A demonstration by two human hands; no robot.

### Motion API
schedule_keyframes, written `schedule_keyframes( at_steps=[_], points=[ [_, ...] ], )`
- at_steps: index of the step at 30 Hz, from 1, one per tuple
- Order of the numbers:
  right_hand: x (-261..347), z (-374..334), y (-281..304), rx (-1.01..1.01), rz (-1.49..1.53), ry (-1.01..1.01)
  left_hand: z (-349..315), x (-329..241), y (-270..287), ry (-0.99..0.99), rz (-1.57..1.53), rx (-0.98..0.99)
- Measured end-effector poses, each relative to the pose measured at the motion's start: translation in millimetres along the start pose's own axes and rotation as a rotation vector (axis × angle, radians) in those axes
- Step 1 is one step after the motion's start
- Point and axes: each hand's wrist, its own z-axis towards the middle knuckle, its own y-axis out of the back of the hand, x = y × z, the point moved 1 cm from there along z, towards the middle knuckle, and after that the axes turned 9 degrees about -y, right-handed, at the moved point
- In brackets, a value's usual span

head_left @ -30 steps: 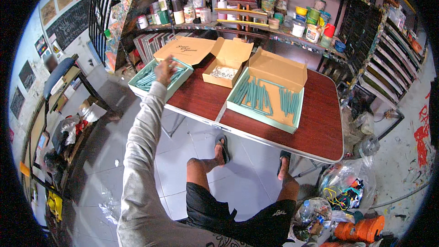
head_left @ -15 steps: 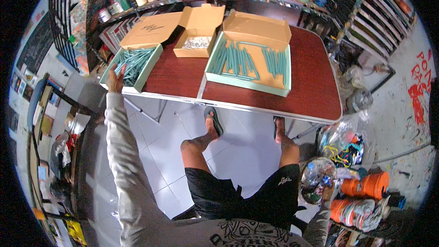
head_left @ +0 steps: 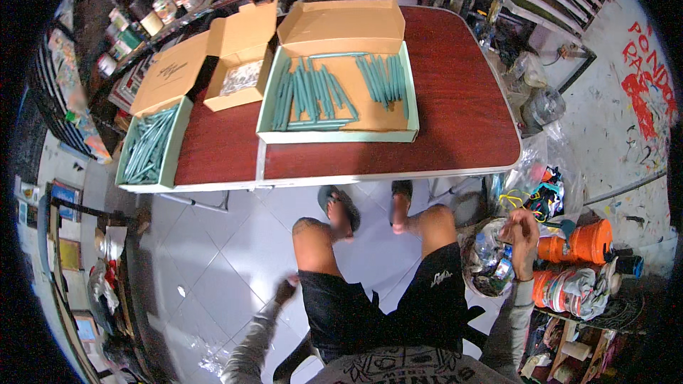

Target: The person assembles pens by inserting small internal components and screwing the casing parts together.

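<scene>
My left hand (head_left: 287, 289) hangs low beside my left thigh, off the table; it is blurred and its fingers are hard to make out. On the right, my right hand (head_left: 524, 242) is raised over the rubbish bin, its fingers curled inward; whatever they hold, if anything, is hidden. Slim teal pen-like sticks (head_left: 313, 92) lie in loose rows in the wide open box (head_left: 341, 135). A narrower open box (head_left: 182, 146) at the table's left end holds a jumbled heap of similar sticks (head_left: 148, 149). Between them, a small brown box (head_left: 235, 100) contains small whitish pieces (head_left: 242, 77).
The dark red folding table (head_left: 462, 99) has a metal edge. Beside my right leg stand a round bin (head_left: 487, 270) of litter, a clear plastic bag (head_left: 548, 185) and orange buckets (head_left: 576, 242). Shelves with paint jars (head_left: 146, 18) line the back.
My left hand has left the stick box and dropped beside my thigh. My right hand has come into view above the bin. The view has turned right.
</scene>
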Motion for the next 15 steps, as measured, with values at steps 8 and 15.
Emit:
schedule_keyframes(
  at_steps=[8,15],
  points=[
    [145,109,-185,0.559,-0.609,0.334,-36,39,-79,0.425,0.520,0.315],
    [128,172,-273,0.735,-1.122,0.627,-29,3,-67,0.550,0.529,0.260]
  ],
)
